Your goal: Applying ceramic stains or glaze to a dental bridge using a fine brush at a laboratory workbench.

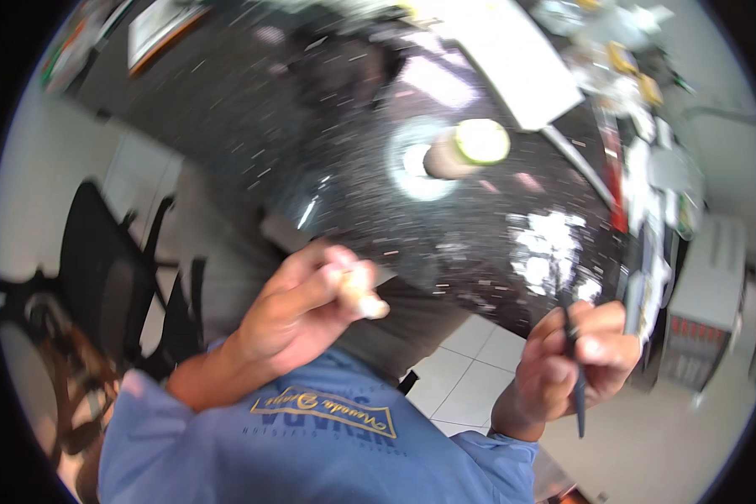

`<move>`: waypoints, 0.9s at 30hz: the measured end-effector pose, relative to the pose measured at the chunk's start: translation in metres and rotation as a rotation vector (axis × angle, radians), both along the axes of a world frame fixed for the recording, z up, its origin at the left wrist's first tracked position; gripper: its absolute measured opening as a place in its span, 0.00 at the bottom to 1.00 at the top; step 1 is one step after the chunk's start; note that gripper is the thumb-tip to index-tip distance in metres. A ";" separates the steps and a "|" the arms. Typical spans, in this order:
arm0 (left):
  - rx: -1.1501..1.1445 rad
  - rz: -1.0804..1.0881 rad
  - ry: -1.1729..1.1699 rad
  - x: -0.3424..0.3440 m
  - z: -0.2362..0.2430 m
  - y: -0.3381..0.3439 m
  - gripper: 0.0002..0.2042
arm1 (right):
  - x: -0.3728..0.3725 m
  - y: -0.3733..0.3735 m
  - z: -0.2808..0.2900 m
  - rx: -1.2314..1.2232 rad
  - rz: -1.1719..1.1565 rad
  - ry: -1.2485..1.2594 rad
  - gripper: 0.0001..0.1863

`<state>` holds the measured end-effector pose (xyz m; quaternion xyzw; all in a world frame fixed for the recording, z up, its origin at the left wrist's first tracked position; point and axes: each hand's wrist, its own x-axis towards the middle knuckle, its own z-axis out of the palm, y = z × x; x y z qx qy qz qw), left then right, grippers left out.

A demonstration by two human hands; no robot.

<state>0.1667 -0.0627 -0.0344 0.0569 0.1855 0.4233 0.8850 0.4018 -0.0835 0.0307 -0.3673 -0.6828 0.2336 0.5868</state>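
Observation:
My left hand is closed, its fingertips pinching a small cream-and-white object above the table's near edge. Blur hides what kind of object it is. To the right, my right hand grips a thin black pen-like tool with a tapered lower end. Whether that tool is a pen or a brush I cannot tell. The two hands are well apart. Beyond them on the dark speckled table, a container with a pale green-rimmed top appears beside a bright round patch.
A long white box-like object lies at the far right of the table. Clear plastic items and yellow pieces crowd the right edge. An orange-edged tablet-like thing is at the far left. A black chair stands left, and a grey cabinet right.

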 end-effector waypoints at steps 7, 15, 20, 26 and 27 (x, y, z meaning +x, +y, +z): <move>-0.037 0.009 -0.093 0.003 0.005 0.000 0.04 | 0.127 0.004 0.096 0.142 -0.957 0.050 0.12; 0.027 0.012 -0.061 0.008 0.008 -0.002 0.05 | 0.208 0.086 0.114 -0.224 -0.871 -0.475 0.12; 0.037 0.017 -0.051 0.008 0.008 -0.002 0.05 | 0.216 0.104 0.098 -0.327 -0.962 -0.682 0.12; 0.026 0.010 -0.051 0.008 0.007 -0.002 0.05 | 0.189 0.077 0.104 -0.180 -0.914 -0.469 0.09; 0.029 0.018 -0.043 0.008 0.007 -0.002 0.05 | 0.180 0.065 0.101 -0.152 -0.898 -0.434 0.07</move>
